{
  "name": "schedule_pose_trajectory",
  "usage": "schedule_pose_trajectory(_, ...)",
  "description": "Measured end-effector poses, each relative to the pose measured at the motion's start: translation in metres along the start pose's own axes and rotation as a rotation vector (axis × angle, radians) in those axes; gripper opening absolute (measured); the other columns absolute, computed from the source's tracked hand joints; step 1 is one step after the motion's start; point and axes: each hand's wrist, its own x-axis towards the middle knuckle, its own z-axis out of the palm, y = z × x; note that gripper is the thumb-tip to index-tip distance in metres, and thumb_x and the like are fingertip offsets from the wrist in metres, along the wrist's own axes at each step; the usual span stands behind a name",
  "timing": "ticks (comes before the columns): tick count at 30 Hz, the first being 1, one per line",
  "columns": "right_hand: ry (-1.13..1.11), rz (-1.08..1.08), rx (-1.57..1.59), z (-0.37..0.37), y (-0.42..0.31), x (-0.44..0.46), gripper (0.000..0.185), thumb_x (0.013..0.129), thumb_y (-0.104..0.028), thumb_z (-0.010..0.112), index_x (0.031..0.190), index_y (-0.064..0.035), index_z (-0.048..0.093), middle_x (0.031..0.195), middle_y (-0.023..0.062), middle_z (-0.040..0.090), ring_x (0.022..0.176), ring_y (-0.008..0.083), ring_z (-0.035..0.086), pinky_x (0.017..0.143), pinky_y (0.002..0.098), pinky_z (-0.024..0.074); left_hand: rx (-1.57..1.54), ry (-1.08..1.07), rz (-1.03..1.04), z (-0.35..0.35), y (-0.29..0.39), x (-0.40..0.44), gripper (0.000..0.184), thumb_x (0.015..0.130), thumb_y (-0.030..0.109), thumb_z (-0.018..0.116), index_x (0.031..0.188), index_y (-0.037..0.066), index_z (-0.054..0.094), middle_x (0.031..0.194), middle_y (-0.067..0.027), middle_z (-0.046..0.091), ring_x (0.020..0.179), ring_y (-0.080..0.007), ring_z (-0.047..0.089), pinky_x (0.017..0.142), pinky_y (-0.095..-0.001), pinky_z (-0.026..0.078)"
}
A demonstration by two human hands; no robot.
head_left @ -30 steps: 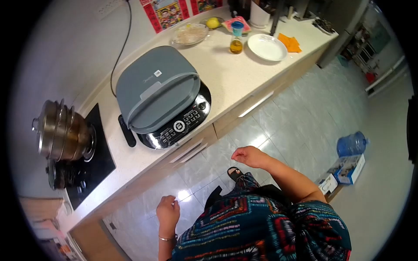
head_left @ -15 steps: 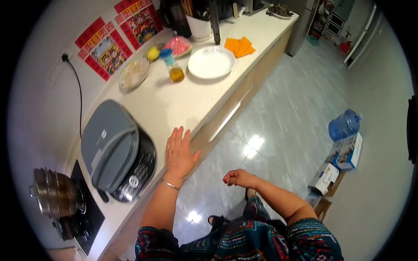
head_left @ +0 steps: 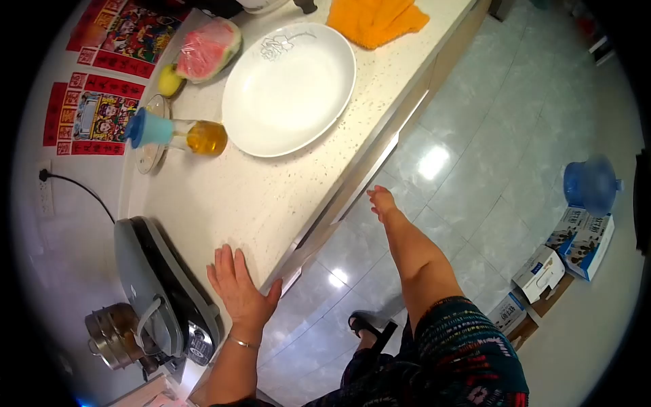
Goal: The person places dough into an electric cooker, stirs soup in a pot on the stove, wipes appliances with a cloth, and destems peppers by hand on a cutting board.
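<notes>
My left hand (head_left: 243,292), with a bracelet at the wrist, is at the counter's (head_left: 224,203) front edge, fingers spread and holding nothing. Whether it rests on the surface I cannot tell. The grey and black rice cooker (head_left: 163,292) stands just left of it. My right hand (head_left: 382,202) hangs in front of the drawer fronts, fingers loosely stretched, nothing in them. Farther along the counter lies a white oval plate (head_left: 291,95) with a flower pattern. Beside it stands a glass oil bottle (head_left: 203,138) with a blue top.
Beyond the plate lies an orange cloth (head_left: 373,20). Wrapped watermelon (head_left: 207,51) and a yellow fruit (head_left: 169,81) sit near the wall. A stacked steamer pot (head_left: 112,336) is at lower left. Boxes (head_left: 539,271) and a blue water jug (head_left: 590,186) line the opposite wall.
The view has moved forward along the counter, so the plate and oil bottle look nearer. My right hand has swung forward and up toward the drawers. The left hand stays by the counter edge.
</notes>
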Motion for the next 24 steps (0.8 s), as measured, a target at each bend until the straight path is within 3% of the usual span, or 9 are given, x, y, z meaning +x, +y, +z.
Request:
schedule_pose_trajectory(1,0.063,0.015,0.052,0.006,-0.001,0.013,0.025,0.077,-0.017,0.057,0.100,-0.0138,0.051,0.096,0.0020,0.053,0.086,0.0170,0.050,0.068,0.0348,0.0408,0.004,-0.022,-0.001,0.001,-0.001,0.000,0.090,0.054,0.020,0.076,0.127,0.000,0.027,0.131,-0.0226,0.028,0.124,-0.0389,0.025,0.101,-0.0533,0.015)
schedule_pose_trajectory(5,-0.030,0.014,0.225,0.017,0.000,0.047,0.020,0.077,-0.012,0.053,0.097,-0.0139,0.050,0.093,0.0025,0.051,0.084,0.0173,0.048,0.069,0.0348,0.0411,0.006,-0.025,0.048,0.002,-0.003,0.002,0.090,0.054,0.017,0.072,0.128,-0.002,0.026,0.132,-0.0244,0.027,0.124,-0.0401,0.025,0.101,-0.0529,0.016)
schedule_pose_trajectory(8,-0.041,0.090,0.470,0.011,0.005,0.052,0.018,0.074,-0.005,0.046,0.088,-0.0151,0.050,0.075,-0.0013,0.049,0.069,0.0135,0.046,0.065,0.0314,0.0409,0.006,-0.002,0.078,0.003,-0.004,0.000,0.089,0.055,0.016,0.070,0.129,-0.002,0.025,0.133,-0.0251,0.027,0.124,-0.0407,0.025,0.102,-0.0527,0.016)
schedule_pose_trajectory(11,-0.198,0.039,0.318,0.000,0.007,0.049,0.016,0.073,-0.002,0.045,0.081,-0.0148,0.051,0.070,-0.0039,0.049,0.065,0.0110,0.046,0.063,0.0296,0.0401,0.022,-0.001,0.074,0.004,-0.002,0.001,0.087,0.056,0.016,0.069,0.129,-0.003,0.026,0.133,-0.0254,0.027,0.124,-0.0408,0.025,0.102,-0.0519,0.016)
schedule_pose_trajectory(15,-0.142,0.042,0.257,-0.010,0.017,0.045,0.017,0.072,-0.001,0.045,0.077,-0.0149,0.052,0.073,-0.0042,0.050,0.066,0.0100,0.046,0.063,0.0291,0.0399,0.047,-0.013,0.084,0.004,-0.002,0.002,0.085,0.058,0.017,0.068,0.129,-0.003,0.026,0.133,-0.0254,0.028,0.124,-0.0406,0.025,0.102,-0.0512,0.016)
schedule_pose_trajectory(24,-0.089,0.100,0.340,-0.082,0.047,-0.001,0.021,0.074,-0.001,0.046,0.087,-0.0155,0.052,0.082,-0.0039,0.055,0.076,0.0098,0.049,0.070,0.0286,0.0411,0.079,0.019,0.091,0.007,-0.003,0.000,0.081,0.062,0.020,0.066,0.129,-0.003,0.027,0.133,-0.0247,0.027,0.123,-0.0392,0.026,0.103,-0.0488,0.016)
